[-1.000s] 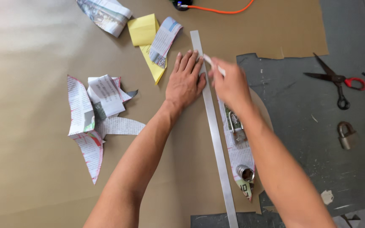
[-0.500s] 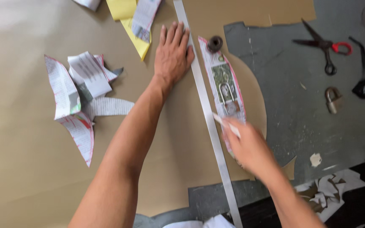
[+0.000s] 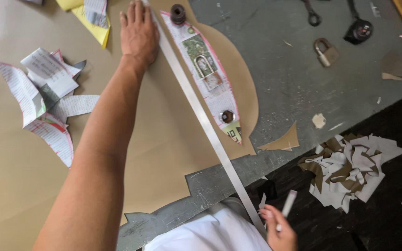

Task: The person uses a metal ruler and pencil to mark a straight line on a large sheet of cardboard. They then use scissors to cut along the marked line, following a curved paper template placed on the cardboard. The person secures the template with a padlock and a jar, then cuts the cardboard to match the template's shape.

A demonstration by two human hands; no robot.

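- Brown sheet (image 3: pixel 33 186) lies under the long steel ruler (image 3: pixel 201 116); it needs to stay flat.
- Ruler must not slip: left hand (image 3: pixel 138 32), fingers spread flat and gripping nothing, presses just left of its far end.
- Right hand (image 3: pixel 280 230), at its near end, pinches a white marking stick (image 3: pixel 287 207); best kept tight against the edge.

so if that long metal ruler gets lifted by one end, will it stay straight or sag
The metal ruler looks thin and very long, so it would probably flex and droop. Its smooth face likely slides easily on the brown paper, which may be why the left hand presses beside it. It lies flat, so rolling seems unlikely.
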